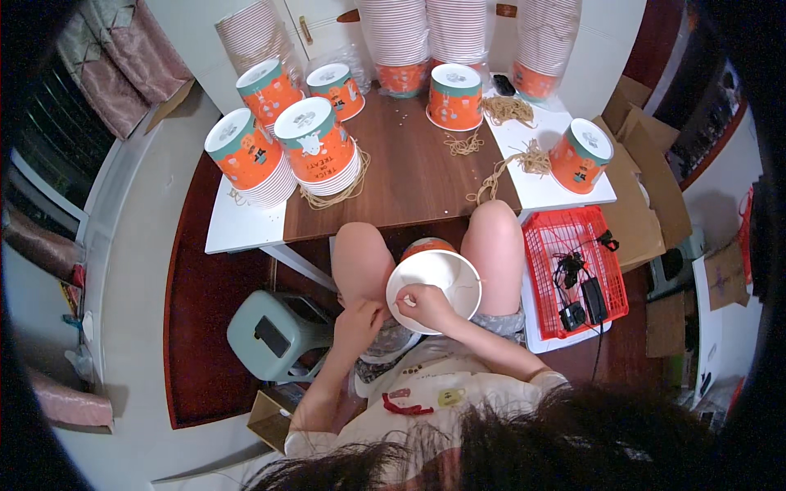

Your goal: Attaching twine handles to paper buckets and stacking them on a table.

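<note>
An orange paper bucket (449, 270) with a white inside sits tilted between my knees, its mouth toward me. A thin strand of cord (468, 286) shows at the right of its inner wall. My right hand (427, 308) reaches over the mouth, its fingers pinched by the left inner wall. Just outside the left rim, my left hand (359, 326) is closed, with fingers curled and thumb pressed in. Whatever either hand's fingertips hold is too small or hidden to make out.
Upside-down orange buckets (315, 151), some stacked, stand on the brown and white table (393, 176). Bundles of tan cord (509, 111) lie at its right. Wrapped bucket stacks (399, 41) line the back. A red basket (540, 245) holds black cables; a grey-green stool (262, 335) stands left.
</note>
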`<state>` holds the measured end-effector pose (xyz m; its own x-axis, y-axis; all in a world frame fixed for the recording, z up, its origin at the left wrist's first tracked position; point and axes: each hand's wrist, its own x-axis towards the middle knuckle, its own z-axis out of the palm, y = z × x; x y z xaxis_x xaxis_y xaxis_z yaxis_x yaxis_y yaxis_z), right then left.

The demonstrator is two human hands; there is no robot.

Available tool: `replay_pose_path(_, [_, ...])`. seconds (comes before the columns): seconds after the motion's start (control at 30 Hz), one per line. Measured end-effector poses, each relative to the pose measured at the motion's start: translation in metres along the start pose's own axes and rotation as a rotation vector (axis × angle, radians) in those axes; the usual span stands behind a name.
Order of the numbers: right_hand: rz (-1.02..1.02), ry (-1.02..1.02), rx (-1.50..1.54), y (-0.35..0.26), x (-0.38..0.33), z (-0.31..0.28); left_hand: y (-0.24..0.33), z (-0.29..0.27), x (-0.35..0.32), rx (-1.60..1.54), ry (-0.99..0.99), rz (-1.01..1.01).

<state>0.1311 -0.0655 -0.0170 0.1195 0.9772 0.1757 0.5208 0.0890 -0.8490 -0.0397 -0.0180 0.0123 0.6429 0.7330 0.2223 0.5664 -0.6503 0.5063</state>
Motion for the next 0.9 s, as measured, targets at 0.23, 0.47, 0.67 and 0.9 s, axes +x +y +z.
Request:
replay_pose_path(0.23, [0.060, -0.049, -0.003, -0.004, -0.001, -0.001, 0.005, 0.003, 0.001, -0.079, -0.053, -0.114])
replay_pose_path(0.47, [0.065, -0.063, -0.004, 0.000, 0.000, 0.002, -0.005, 0.020, 0.002, -0.131, 0.000, 0.025])
replay_pose_path(0.67, [-0.005, -0.223, -0.086, -0.017, -0.013, -0.018, -0.002, 0.002, 0.001, -0.211, -0.009, -0.122])
replay_pose_path(0.9, [-0.050, -0.296, -0.276, -0.028, -0.020, -0.033, -0.009, -0.042, 0.006, -0.896, -0.194, -0.049])
